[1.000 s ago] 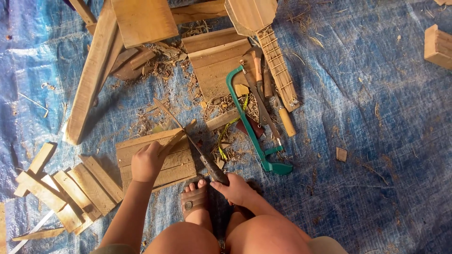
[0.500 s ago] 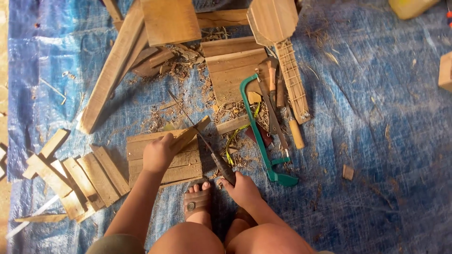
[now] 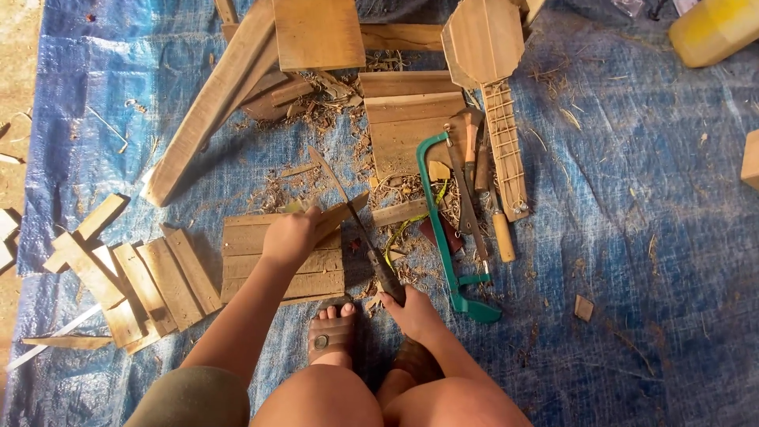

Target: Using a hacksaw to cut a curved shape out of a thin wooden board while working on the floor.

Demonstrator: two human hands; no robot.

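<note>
My left hand point(image 3: 291, 236) grips a short strip of wood point(image 3: 340, 214) and holds it down on a small slatted wooden board point(image 3: 281, 269) lying on the blue tarp point(image 3: 632, 237). My right hand point(image 3: 409, 310) is closed on the handle of a long dark knife point(image 3: 356, 217). The blade points away from me and lies against the strip's far end. My sandalled foot point(image 3: 332, 336) rests just below the board.
A green hacksaw point(image 3: 447, 237), a chisel and a small wooden instrument point(image 3: 490, 71) lie right of the board. Loose wood pieces point(image 3: 134, 277) sit to the left; planks point(image 3: 213, 103) and shavings lie beyond. A yellow container point(image 3: 715, 30) stands top right.
The view has drifted a little. My left hand stays on the strip, and the knife in my right hand has shifted slightly along the wood.
</note>
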